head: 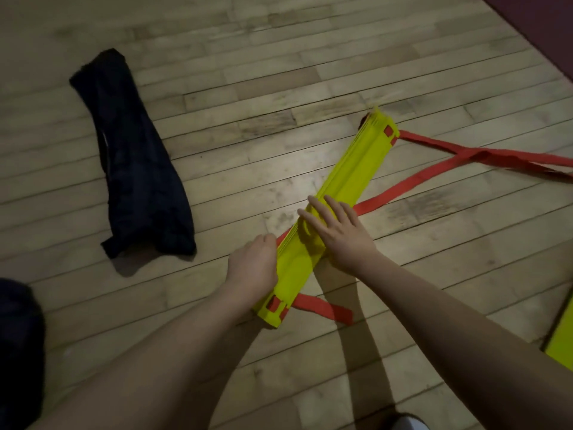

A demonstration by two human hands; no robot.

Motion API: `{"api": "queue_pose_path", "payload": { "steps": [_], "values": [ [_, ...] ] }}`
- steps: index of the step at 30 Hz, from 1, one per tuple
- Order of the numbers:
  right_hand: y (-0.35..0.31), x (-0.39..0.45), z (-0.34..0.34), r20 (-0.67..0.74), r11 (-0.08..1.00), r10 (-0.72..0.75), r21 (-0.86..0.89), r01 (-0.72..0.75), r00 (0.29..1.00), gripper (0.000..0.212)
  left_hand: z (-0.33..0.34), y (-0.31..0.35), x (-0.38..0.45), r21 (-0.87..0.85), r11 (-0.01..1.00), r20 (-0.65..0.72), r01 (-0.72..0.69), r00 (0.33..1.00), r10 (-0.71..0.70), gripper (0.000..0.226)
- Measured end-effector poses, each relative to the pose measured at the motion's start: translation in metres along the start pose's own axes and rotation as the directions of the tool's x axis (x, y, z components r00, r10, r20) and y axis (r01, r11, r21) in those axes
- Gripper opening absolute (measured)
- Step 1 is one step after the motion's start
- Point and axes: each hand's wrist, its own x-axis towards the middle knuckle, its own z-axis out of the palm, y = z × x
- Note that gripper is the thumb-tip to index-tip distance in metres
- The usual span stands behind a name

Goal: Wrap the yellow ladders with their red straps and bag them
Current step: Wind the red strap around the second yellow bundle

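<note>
A stack of yellow ladder rungs lies diagonally on the wooden floor, its near end at lower centre and its far end at upper right. Red straps trail from the far end off to the right, one strap runs under the stack's middle, and a short loop lies by the near end. My left hand grips the stack's left edge near its near end. My right hand lies flat on top of the stack, fingers spread. A dark bag lies on the floor at the left.
Another yellow piece shows at the right edge. A dark cloth shape sits at the lower left edge. A dark red mat edge curves across the top right corner. A shoe tip shows at the bottom.
</note>
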Motion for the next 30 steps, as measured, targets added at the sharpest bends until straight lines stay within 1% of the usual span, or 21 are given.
{"api": "queue_pose_path", "payload": {
  "steps": [2,4,7,9,11,12,14,16,18,20,22,25,27,30],
  "values": [
    [-0.005,0.007,-0.003,-0.002,0.995,-0.075,-0.066,0.074,0.997,0.071,-0.005,-0.007,0.002,0.006,1.0,0.031,-0.004,1.0,0.004,0.02],
    [-0.01,0.019,-0.006,-0.006,0.985,-0.115,-0.132,0.114,0.993,0.056,-0.007,-0.01,0.002,0.02,1.0,0.057,-0.023,0.998,0.022,0.022],
    [-0.007,0.027,-0.006,-0.019,0.968,-0.183,-0.18,0.177,0.983,0.045,0.0,-0.005,-0.002,0.052,0.995,0.035,-0.081,0.996,0.08,0.025],
    [-0.005,0.03,-0.009,-0.023,0.959,-0.214,-0.195,0.206,0.976,0.037,0.006,-0.003,-0.003,0.023,0.997,0.015,-0.079,0.997,0.079,0.033],
    [-0.002,0.029,-0.009,-0.021,0.957,-0.236,-0.18,0.229,0.971,0.026,0.011,0.0,-0.003,0.039,0.996,-0.012,-0.08,0.997,0.081,0.047],
    [-0.001,0.027,-0.008,-0.018,0.959,-0.243,-0.157,0.237,0.97,0.024,0.013,0.002,-0.003,0.049,0.996,-0.032,-0.081,0.996,0.082,0.055],
    [0.001,0.023,-0.003,-0.062,0.962,-0.256,-0.117,0.248,0.965,0.027,0.014,0.008,-0.003,0.032,0.997,-0.041,-0.072,0.996,0.073,0.067],
    [0.001,0.02,0.0,-0.118,0.963,-0.261,-0.104,0.249,0.958,0.028,0.014,0.014,-0.002,0.047,0.997,-0.016,-0.056,0.998,0.057,0.069],
    [-0.003,0.021,-0.003,-0.146,0.963,-0.267,-0.087,0.257,0.952,0.026,0.012,0.019,-0.002,0.112,0.994,-0.017,-0.013,1.0,0.015,0.061],
    [-0.011,0.026,-0.009,-0.133,0.962,-0.272,-0.055,0.267,0.953,0.032,0.007,0.017,-0.003,0.183,0.982,-0.032,0.046,0.999,-0.041,0.049],
    [-0.022,0.03,-0.016,-0.136,0.963,-0.267,-0.002,0.269,0.954,0.038,-0.004,0.01,-0.004,0.227,0.971,-0.046,0.079,0.996,-0.071,0.043],
    [-0.045,0.034,-0.028,-0.15,0.963,-0.253,0.052,0.263,0.956,0.043,-0.022,-0.011,-0.014,0.257,0.963,-0.038,0.079,0.997,-0.071,0.042],
    [-0.059,0.036,-0.033,-0.164,0.961,-0.252,0.077,0.267,0.954,0.049,-0.031,-0.026,-0.024,0.276,0.96,-0.033,0.053,0.998,-0.045,0.042],
    [-0.09,0.041,-0.046,-0.152,0.953,-0.264,0.114,0.282,0.952,0.055,-0.049,-0.057,-0.044,0.259,0.965,0.005,0.04,0.999,-0.043,0.043]
  ]
}}
